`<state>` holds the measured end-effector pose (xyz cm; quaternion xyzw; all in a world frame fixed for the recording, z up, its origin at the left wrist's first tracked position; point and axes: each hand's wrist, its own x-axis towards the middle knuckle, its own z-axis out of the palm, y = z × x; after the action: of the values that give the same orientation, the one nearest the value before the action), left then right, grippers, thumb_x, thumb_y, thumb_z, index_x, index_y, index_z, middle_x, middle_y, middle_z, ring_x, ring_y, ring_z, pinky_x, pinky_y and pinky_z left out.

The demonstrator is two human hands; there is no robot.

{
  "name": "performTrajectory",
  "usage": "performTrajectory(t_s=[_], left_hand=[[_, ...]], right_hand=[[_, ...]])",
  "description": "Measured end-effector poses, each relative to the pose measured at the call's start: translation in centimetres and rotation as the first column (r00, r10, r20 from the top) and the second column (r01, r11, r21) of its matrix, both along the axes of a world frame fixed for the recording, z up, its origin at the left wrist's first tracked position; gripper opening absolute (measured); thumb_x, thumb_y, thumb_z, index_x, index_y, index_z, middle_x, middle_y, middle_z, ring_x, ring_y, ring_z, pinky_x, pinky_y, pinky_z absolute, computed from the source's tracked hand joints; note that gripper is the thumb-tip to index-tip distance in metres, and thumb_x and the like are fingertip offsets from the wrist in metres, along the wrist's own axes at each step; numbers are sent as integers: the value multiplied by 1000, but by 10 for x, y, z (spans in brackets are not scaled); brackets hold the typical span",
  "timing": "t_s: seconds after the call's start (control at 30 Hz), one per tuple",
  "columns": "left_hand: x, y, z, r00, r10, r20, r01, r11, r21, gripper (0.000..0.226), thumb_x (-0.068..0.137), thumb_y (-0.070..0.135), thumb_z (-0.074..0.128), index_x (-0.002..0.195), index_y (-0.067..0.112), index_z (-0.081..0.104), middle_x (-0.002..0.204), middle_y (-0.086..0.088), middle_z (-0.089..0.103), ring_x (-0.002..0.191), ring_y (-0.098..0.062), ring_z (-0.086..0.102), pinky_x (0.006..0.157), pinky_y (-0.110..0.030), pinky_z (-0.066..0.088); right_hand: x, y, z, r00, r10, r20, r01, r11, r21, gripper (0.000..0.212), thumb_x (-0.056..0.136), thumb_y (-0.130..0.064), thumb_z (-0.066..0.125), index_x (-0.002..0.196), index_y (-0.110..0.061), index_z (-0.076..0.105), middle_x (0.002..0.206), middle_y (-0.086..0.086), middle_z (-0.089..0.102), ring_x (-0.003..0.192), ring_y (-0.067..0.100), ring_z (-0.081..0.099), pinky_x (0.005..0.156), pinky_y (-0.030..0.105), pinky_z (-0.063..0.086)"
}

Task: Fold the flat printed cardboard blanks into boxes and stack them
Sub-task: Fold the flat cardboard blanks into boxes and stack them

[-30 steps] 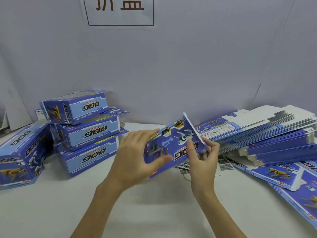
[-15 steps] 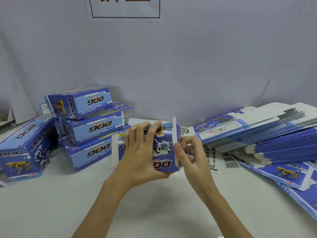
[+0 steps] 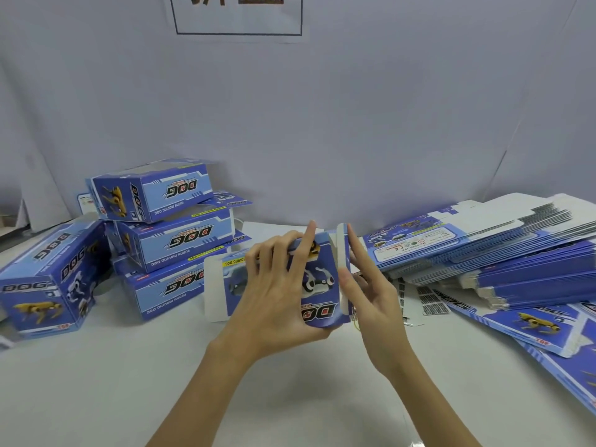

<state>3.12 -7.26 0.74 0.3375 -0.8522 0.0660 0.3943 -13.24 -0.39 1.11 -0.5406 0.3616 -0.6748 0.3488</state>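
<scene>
Backdrop (image 3: 322,124): a pale grey sheet stands behind the box in hand, with a framed sign (image 3: 238,14) cut off at the top edge.
Table (image 3: 96,382): white, running under the box in hand and everything beside it.
Flat blanks (image 3: 516,253): a thick fanned pile right of the box in hand, with loose ones sliding toward the near right edge.
Finished boxes (image 3: 167,240): three stacked left of the box in hand, and one more box (image 3: 48,279) lying alone further left.
Box in hand (image 3: 319,285): half-formed, held above the table, a white end flap (image 3: 342,269) standing up at its right end.
Left hand (image 3: 274,291): wraps over the box body, fingers curled round it.
Right hand (image 3: 367,291): fingers straight, lying flat against the end flap (pressing, not gripping).
Risk: if the flap is pushed before its tab lines up, I judge it may crease or spring out; a hard left-hand squeeze could skew the body.
</scene>
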Motion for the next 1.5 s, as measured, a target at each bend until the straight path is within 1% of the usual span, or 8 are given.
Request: performTrajectory(t_s=[0.13, 0.3, 0.77, 0.93, 1.1, 1.3, 1.4, 1.5], left_hand=[[5, -2, 3, 1000, -9, -12, 9, 1000, 19, 131, 66, 88, 64, 167, 27, 6, 152, 3, 32, 139, -17, 29, 120, -40, 20], [6, 1, 6, 999, 23, 39, -22, 999, -34, 127, 68, 88, 66, 166, 23, 18, 152, 0, 39, 138, -20, 40, 118, -43, 28], [6, 3, 7, 998, 51, 36, -48, 997, -65, 124, 68, 83, 72, 164, 19, 26, 150, -5, 45, 135, -23, 44, 114, -50, 36], [2, 4, 4, 999, 40, 7, -40, 997, -62, 120, 71, 86, 63, 164, 22, 22, 151, -4, 43, 135, -22, 42, 115, -47, 34], [3, 1, 2, 998, 44, 33, -42, 998, -55, 123, 67, 84, 68, 163, 21, 24, 150, -5, 44, 134, -21, 40, 113, -44, 33], [12, -4, 8, 1000, 15, -17, -15, 1000, -13, 122, 71, 90, 62, 166, 26, 18, 151, 2, 42, 137, -17, 41, 117, -43, 34], [13, -3, 11, 999, -5, -51, 5, 1000, 11, 123, 71, 90, 62, 166, 27, 17, 149, 5, 43, 135, -15, 42, 116, -42, 36], [11, -1, 9, 998, 2, -55, 0, 999, 32, 122, 71, 89, 63, 165, 25, 20, 147, 3, 45, 134, -15, 43, 116, -42, 37]], right_hand=[[-7, 0, 2, 983, 11, 182, -18, 999, 37, 45, 107, -28, 51, 149, -42, 57, 142, -4, 68, 129, 23, 67, 86, 36, 64], [-6, 2, 0, 1000, -19, 3, 19, 999, 29, 49, 107, -20, 54, 154, -33, 53, 140, -1, 68, 129, 26, 66, 80, 39, 66], [4, 0, -6, 993, -91, -73, 91, 996, -9, 50, 103, -18, 55, 152, -26, 54, 152, 4, 53, 135, 25, 61, 87, 32, 64], [12, 0, -10, 997, -72, -42, 73, 997, 34, 47, 109, -22, 48, 153, -38, 52, 158, -4, 46, 141, 14, 54, 94, 32, 61], [12, 1, -10, 982, -24, -190, 46, 993, 112, 46, 113, -41, 33, 156, -57, 37, 171, -18, 21, 151, 1, 37, 108, 27, 54], [0, 4, -2, 987, 2, -160, 3, 1000, 30, 58, 100, -47, 58, 157, -44, 44, 150, -14, 57, 139, 17, 57, 91, 38, 63], [-2, 3, -4, 976, -53, -209, 54, 999, -5, 53, 101, -46, 59, 153, -44, 51, 147, -3, 60, 139, 26, 57, 90, 46, 64], [5, 1, -10, 976, -87, -198, 82, 996, -32, 49, 104, -45, 54, 152, -44, 52, 148, -4, 58, 142, 24, 53, 92, 42, 64]])
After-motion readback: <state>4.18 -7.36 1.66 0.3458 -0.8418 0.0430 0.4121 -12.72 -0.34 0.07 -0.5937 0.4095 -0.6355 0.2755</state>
